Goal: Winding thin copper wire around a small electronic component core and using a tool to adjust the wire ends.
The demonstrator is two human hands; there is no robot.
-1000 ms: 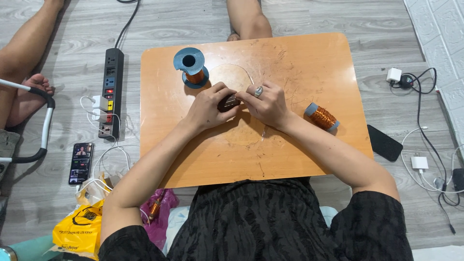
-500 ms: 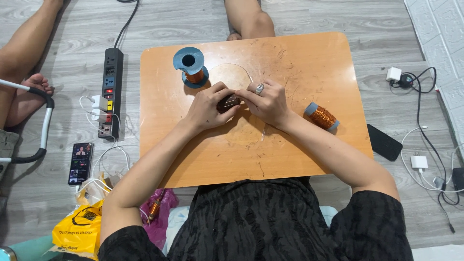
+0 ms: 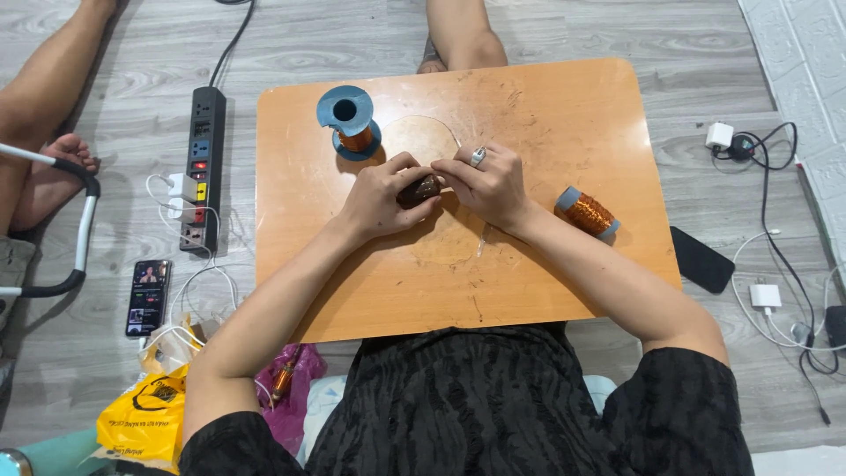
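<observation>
Orange low table (image 3: 546, 291) on grey floorboards (image 3: 670, 35)

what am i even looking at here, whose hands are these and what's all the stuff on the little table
The single picture comes from a camera worn on a person's head, looking down at their own arms. They sit on the floor behind a low orange table.

Both hands meet at the table's middle. The left hand and the right hand, which wears a ring, pinch a small dark brown coil between them.

On the table there is also a blue spool of copper-coloured wire, standing upright, and a grey-ended spool of the same wire lying on its side.

On the floor: a power strip, two phones, chargers and a yellow bag. Another person's legs show at the far side and at the left.
</observation>
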